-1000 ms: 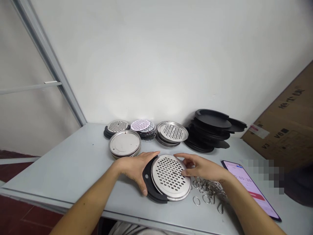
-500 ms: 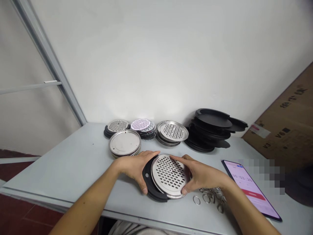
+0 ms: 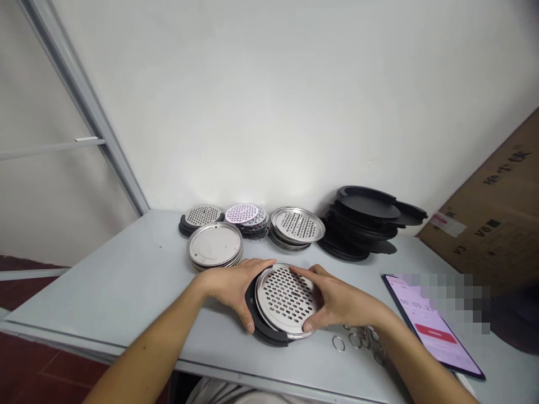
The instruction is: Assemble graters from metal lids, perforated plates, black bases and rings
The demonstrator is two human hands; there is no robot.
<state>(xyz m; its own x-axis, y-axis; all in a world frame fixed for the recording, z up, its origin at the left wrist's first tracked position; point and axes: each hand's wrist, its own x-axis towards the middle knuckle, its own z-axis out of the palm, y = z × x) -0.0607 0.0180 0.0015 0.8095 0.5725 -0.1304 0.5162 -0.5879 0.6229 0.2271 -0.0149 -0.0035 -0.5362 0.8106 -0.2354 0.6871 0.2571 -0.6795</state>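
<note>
In front of me a round perforated metal disc [image 3: 286,303] with a raised rim lies over a black round holder [image 3: 261,325] whose curved lip shows on the left. My left hand [image 3: 240,286] curls around the holder's left side, thumb at the front and fingers at the back. Gripped by its right edge, the metal disc is in my right hand [image 3: 328,297], thumb on the near rim and fingers on the far one. Several metal rings [image 3: 339,343] lie partly under my right forearm.
Behind stand stacks of plain metal discs [image 3: 214,244], black-rimmed perforated discs [image 3: 202,216], thin perforated plates [image 3: 248,216] and rimmed perforated discs [image 3: 297,224]. Black holders [image 3: 366,219] pile up at the back right. A phone [image 3: 433,325] and a cardboard box [image 3: 484,224] are on the right.
My right hand has slid the metal disc slightly left, farther over the black holder, covering the small hole in it. My left hand has stayed in place.
</note>
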